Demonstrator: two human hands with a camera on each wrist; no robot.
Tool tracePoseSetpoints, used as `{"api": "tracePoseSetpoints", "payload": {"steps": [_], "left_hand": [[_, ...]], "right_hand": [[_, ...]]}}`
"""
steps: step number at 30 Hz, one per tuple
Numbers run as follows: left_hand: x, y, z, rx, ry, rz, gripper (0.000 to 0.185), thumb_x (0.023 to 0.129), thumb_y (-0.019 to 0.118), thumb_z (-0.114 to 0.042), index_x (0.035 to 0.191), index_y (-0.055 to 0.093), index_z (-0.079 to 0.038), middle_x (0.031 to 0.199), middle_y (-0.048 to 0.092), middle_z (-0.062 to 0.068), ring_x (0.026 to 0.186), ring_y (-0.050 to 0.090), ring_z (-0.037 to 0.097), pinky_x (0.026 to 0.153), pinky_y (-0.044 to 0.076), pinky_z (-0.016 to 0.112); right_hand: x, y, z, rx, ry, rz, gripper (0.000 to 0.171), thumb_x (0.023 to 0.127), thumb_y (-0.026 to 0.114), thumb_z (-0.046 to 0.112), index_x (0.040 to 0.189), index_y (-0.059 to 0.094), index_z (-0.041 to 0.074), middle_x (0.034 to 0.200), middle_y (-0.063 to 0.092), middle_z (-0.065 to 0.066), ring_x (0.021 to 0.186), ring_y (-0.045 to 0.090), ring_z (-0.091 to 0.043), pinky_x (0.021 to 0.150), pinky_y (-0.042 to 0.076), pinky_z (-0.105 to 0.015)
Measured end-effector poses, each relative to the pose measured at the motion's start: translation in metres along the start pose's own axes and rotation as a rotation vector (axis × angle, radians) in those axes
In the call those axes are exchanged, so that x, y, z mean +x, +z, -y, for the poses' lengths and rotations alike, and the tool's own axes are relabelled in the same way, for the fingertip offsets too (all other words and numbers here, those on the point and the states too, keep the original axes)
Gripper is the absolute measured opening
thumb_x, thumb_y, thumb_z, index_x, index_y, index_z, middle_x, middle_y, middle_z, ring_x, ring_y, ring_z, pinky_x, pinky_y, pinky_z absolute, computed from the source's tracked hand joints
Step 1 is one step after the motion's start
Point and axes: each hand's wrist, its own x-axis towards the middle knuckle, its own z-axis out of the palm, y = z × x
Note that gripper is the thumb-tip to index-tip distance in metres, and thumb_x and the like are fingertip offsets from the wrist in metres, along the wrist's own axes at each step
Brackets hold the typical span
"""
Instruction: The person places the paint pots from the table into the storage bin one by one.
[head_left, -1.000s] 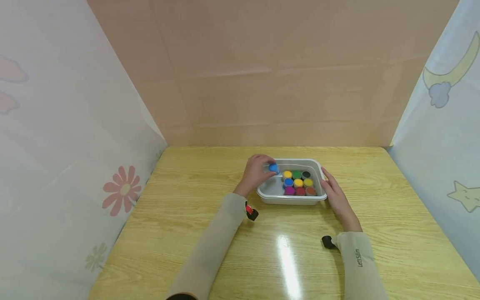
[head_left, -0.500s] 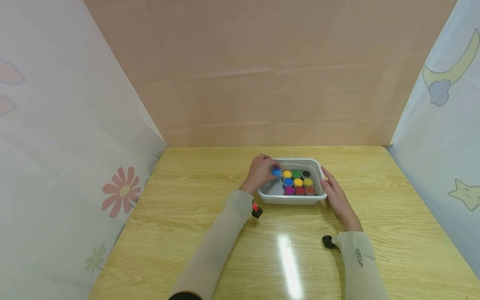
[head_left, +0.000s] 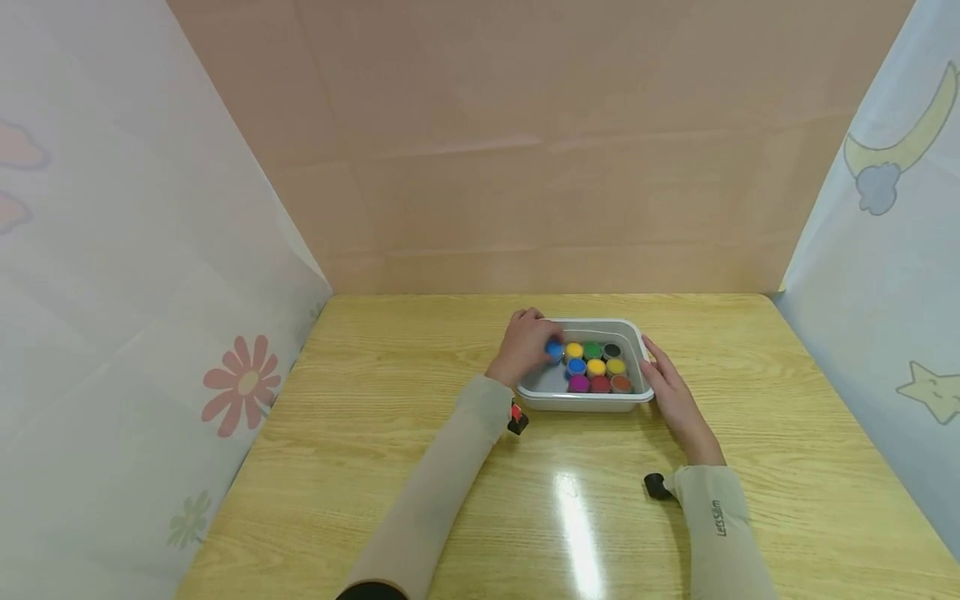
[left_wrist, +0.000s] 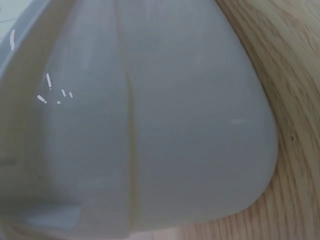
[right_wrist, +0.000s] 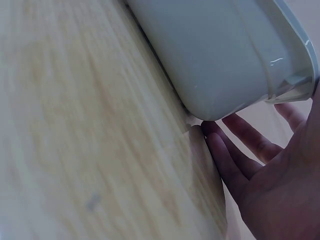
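Note:
A white plastic tub (head_left: 585, 403) stands on the table, holding several small paint pots with coloured lids. My left hand (head_left: 522, 344) reaches over the tub's left rim and pinches a blue-lidded paint pot (head_left: 554, 350) inside, left of the yellow-lidded pot (head_left: 573, 350) in the back row. Part of that blue lid is behind my fingers. My right hand (head_left: 671, 396) holds the tub's right side, thumb over the rim and fingers against the outer wall. In the right wrist view, the fingers (right_wrist: 252, 140) touch the tub's lower corner. Only the tub's outer wall (left_wrist: 200, 110) shows in the left wrist view.
Another blue-lidded pot (head_left: 576, 367) sits in the middle row, with a purple one (head_left: 578, 383) in front of it. The wooden table (head_left: 375, 367) has a brown backdrop (head_left: 555, 150) behind it and patterned cloth (head_left: 135, 292) at the sides.
My left hand has moved right and down into the tub, bringing the blue-lidded paint pot from above the left end to beside the back row. My right hand keeps its place.

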Motion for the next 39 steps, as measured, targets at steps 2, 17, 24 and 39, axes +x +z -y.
{"api": "tracePoseSetpoints", "payload": {"steps": [2,17,24,39], "left_hand": [[0.001,0.001,-0.001,0.017,0.008,0.003,0.024,0.087,0.086,-0.029,0.110,0.079,-0.029,0.114,0.075,-0.015,0.121,0.054,0.017,0.121,0.032,0.042],[0.002,0.002,0.000,0.074,0.047,0.016,0.021,0.094,0.079,-0.023,0.113,0.077,-0.030,0.123,0.073,-0.017,0.127,0.054,0.017,0.121,0.033,0.042],[0.002,0.002,-0.001,0.065,0.041,0.017,0.027,0.092,0.081,-0.022,0.117,0.076,-0.031,0.125,0.072,-0.016,0.129,0.053,0.016,0.121,0.033,0.041],[-0.020,-0.007,0.015,-0.251,-0.003,-0.153,0.023,0.097,0.074,-0.021,0.120,0.074,-0.020,0.127,0.068,-0.003,0.127,0.056,0.018,0.113,0.047,0.037]], "right_hand": [[0.000,0.000,0.000,0.001,-0.001,0.000,0.065,0.110,0.035,0.052,0.167,0.008,0.034,0.172,0.015,-0.018,0.155,0.018,-0.048,0.121,0.014,-0.074],[0.000,0.002,0.001,0.009,-0.006,0.000,0.065,0.111,0.033,0.051,0.167,0.008,0.033,0.164,0.030,-0.027,0.144,0.036,-0.047,0.118,0.023,-0.072],[-0.001,0.001,0.001,0.008,0.007,0.001,0.065,0.111,0.033,0.053,0.167,0.007,0.035,0.166,0.027,-0.027,0.146,0.032,-0.048,0.119,0.020,-0.073],[-0.001,0.001,0.002,0.022,-0.014,0.000,0.066,0.111,0.035,0.050,0.168,0.008,0.032,0.173,0.014,-0.018,0.155,0.018,-0.048,0.121,0.014,-0.074]]}}
